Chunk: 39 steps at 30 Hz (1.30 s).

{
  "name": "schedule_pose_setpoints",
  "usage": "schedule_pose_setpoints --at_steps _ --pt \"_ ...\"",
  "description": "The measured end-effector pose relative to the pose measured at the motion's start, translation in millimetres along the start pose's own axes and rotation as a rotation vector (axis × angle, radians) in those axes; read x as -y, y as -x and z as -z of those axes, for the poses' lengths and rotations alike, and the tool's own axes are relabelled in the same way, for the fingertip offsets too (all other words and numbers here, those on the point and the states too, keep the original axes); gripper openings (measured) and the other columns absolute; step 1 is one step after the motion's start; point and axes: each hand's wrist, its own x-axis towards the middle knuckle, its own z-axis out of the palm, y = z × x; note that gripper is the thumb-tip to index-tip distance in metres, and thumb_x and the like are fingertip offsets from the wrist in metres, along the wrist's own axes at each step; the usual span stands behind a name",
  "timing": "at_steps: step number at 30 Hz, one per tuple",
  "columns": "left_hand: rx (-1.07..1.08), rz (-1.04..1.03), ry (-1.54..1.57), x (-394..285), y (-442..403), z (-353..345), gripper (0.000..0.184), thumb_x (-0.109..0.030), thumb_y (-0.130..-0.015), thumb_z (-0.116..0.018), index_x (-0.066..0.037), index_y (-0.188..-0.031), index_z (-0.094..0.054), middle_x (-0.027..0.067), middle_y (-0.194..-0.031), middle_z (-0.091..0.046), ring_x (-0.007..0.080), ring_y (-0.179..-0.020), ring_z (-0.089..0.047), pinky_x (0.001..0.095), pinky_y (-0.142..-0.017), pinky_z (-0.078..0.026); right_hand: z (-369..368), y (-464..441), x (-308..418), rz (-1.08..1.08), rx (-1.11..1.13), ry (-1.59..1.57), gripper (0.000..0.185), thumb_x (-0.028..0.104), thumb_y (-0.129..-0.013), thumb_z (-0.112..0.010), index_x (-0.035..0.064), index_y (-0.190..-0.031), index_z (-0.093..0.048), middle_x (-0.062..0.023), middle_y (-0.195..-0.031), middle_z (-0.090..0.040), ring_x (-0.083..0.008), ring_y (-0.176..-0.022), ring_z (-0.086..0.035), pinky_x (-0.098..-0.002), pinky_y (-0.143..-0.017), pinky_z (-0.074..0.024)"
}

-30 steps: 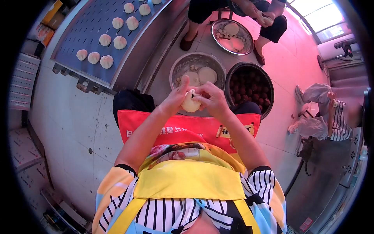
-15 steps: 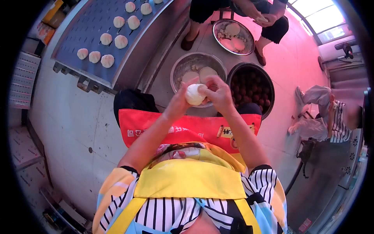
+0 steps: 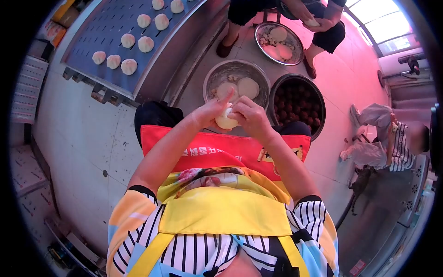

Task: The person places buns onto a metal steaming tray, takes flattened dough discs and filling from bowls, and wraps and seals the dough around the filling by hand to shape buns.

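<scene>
Between my hands, above my lap, is a pale dough bun. My left hand cups it from the left with the thumb stretched upward. The fingers of my right hand pinch the bun's upper right side. Just beyond my hands stands a metal bowl with two flat dough rounds and small dough pieces in it. To the right of that bowl, a black tub holds many dark round balls.
Several shaped buns sit on a perforated metal tray at the upper left. A co-worker's hands hold dough above a second bowl. Another seated person and a dark cat are at the right.
Both hands have come slightly toward me with the bun. The bun has tilted or turned in my fingers, and my left thumb now points up. More of the near bowl's dough rounds shows.
</scene>
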Motion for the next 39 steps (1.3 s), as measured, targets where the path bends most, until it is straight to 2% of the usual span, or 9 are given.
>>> schedule_pose_setpoints --at_steps 5,9,13,16,19,23,35,37,39 --pt "0.041 -0.090 0.215 0 7 -3 0.078 -0.075 -0.081 -0.035 -0.006 -0.113 -0.053 0.0078 -0.099 -0.063 0.0207 -0.086 -0.066 0.0382 -0.070 -0.058 5 -9 14 -0.355 -0.070 -0.058 0.027 0.008 -0.073 -0.071 0.0027 -0.089 -0.050 -0.0051 -0.075 -0.053 -0.0155 -0.068 -0.057 -0.0286 -0.060 -0.0453" --pt "0.103 -0.198 0.455 11 9 -8 0.066 -0.066 -0.087 -0.038 -0.007 -0.114 -0.052 0.0091 -0.104 -0.063 0.0223 -0.090 -0.066 0.0388 -0.073 -0.057 2 -13 -3 -0.490 -0.274 -0.576 0.025 0.005 -0.076 -0.069 0.0045 -0.090 -0.049 -0.0006 -0.078 -0.055 -0.0060 -0.067 -0.054 -0.0217 -0.062 -0.0464" --pt "-0.021 -0.311 0.557 21 3 -12 0.053 -0.056 -0.091 -0.044 -0.009 -0.112 -0.053 0.0086 -0.104 -0.063 0.0214 -0.091 -0.065 0.0395 -0.075 -0.057 0 -15 5 -0.430 -0.206 -0.512 0.038 0.009 -0.075 -0.072 0.0033 -0.105 -0.050 -0.0042 -0.083 -0.059 -0.0089 -0.069 -0.057 -0.0234 -0.063 -0.0472" --pt "0.022 -0.383 0.730 15 10 -15 0.048 -0.052 -0.092 -0.045 -0.010 -0.113 -0.053 0.0069 -0.102 -0.064 0.0199 -0.093 -0.064 0.0391 -0.075 -0.056 16 -19 28 -0.216 -0.301 0.012 0.058 0.015 -0.072 -0.075 0.0033 -0.122 -0.047 -0.0081 -0.089 -0.061 -0.0129 -0.076 -0.060 -0.0264 -0.068 -0.0488" --pt "0.171 -0.356 0.772 14 3 -22 0.049 -0.053 -0.092 -0.046 -0.011 -0.114 -0.053 0.0052 -0.102 -0.062 0.0184 -0.095 -0.063 0.0377 -0.075 -0.056 -9 -6 12 -0.224 -0.163 -0.222 0.066 0.020 -0.070 -0.076 0.0044 -0.127 -0.047 -0.0111 -0.095 -0.063 -0.0153 -0.083 -0.061 -0.0285 -0.074 -0.0492" --pt "-0.004 -0.313 0.624 7 20 -42 0.052 -0.057 -0.090 -0.045 -0.013 -0.116 -0.051 0.0041 -0.106 -0.060 0.0181 -0.096 -0.062 0.0385 -0.074 -0.056 -13 -10 25 -0.373 -0.286 -0.417 0.041 0.022 -0.074 -0.073 0.0013 -0.107 -0.062 -0.0121 -0.093 -0.065 -0.0152 -0.086 -0.062 -0.0300 -0.077 -0.0492" --pt "-0.071 -0.349 0.465 -6 28 -53 0.062 -0.069 -0.086 -0.036 -0.015 -0.112 -0.052 0.0030 -0.098 -0.061 0.0168 -0.091 -0.064 0.0316 -0.064 -0.058 -1 -19 21 -0.557 -0.246 -0.512 0.033 0.015 -0.078 -0.066 0.0012 -0.107 -0.060 -0.0070 -0.095 -0.063 -0.0118 -0.087 -0.057 -0.0276 -0.078 -0.0469" --pt "-0.149 -0.447 0.538 -9 28 -63 0.063 -0.070 -0.086 -0.036 -0.015 -0.111 -0.053 0.0031 -0.097 -0.062 0.0168 -0.088 -0.064 0.0302 -0.061 -0.058 -1 -24 26 -0.395 -0.259 -0.515 0.033 0.015 -0.078 -0.066 0.0012 -0.107 -0.059 -0.0070 -0.095 -0.062 -0.0113 -0.086 -0.057 -0.0274 -0.077 -0.0468" --pt "0.091 -0.387 0.482 -8 29 -45 0.063 -0.069 -0.086 -0.036 -0.014 -0.110 -0.053 0.0031 -0.096 -0.062 0.0165 -0.084 -0.065 0.0296 -0.058 -0.057 7 -27 32 -0.348 -0.173 -0.600 0.033 0.015 -0.077 -0.066 0.0010 -0.106 -0.059 -0.0073 -0.095 -0.062 -0.0111 -0.085 -0.057 -0.0272 -0.077 -0.0467"
